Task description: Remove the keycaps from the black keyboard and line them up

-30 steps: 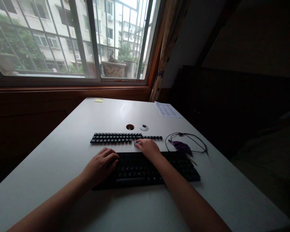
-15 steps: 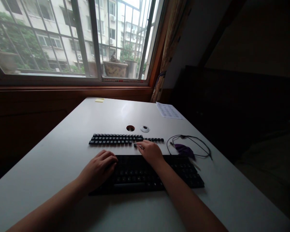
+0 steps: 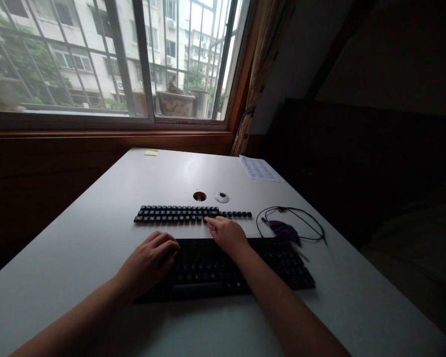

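Observation:
A black keyboard [image 3: 198, 286] lies across the desk in front of me. Its upper part looks dark and without keycaps, while keys show in the lower rows and at the right end. My left hand [image 3: 152, 258] grips the keyboard's left end, fingers curled over its top edge; the thumb is partly hidden. Beyond it stand rows of loose black keycaps [image 3: 167, 213]. My right hand [image 3: 228, 235] reaches over the keyboard, its index fingertip against a keycap at the near row's right end. Something small and shiny shows under those bent fingers, too small to name.
Right of the keycaps lie a coiled black cable [image 3: 312, 218] and a purple cloth [image 3: 284, 230]. Behind are a round desk hole [image 3: 199, 197], a white ring-shaped cover [image 3: 222, 197], a printed sheet [image 3: 260, 168] and yellow sticky notes [image 3: 150, 152]. A barred window stands beyond the desk.
My right hand has moved slightly left and away from me, and the keycap at its fingertips now stands against the near row's end. My left hand stays on the keyboard.

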`<state>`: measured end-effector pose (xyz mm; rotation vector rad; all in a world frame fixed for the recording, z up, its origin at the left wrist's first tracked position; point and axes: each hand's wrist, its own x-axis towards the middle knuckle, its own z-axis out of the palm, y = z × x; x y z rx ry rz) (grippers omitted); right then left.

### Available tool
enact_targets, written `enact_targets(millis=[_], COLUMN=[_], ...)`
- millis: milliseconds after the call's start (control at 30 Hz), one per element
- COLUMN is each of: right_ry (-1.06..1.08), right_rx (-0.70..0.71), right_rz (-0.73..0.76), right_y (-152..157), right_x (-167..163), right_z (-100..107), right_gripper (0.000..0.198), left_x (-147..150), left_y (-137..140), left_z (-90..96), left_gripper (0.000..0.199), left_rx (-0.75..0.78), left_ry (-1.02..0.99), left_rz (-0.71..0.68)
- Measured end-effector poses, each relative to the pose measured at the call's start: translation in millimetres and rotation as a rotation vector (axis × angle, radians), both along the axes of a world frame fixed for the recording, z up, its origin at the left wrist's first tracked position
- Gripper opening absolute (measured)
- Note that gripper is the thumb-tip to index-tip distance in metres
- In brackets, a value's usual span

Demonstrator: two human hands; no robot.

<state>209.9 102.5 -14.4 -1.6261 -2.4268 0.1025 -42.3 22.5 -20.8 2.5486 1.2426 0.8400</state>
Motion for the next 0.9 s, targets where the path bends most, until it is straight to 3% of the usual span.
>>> enact_targets(millis=[900], right_ry=[0.001], right_rx=[0.041], right_rz=[0.013], right_y=[2.0], right_x=[-0.8], right_z=[-3.9], right_gripper=[0.038], left_x=[-0.3], left_y=[0.9], left_z=[1.5], left_gripper=[0.015], left_rx=[-0.006], left_ry=[0.017], left_rz=[-0.01])
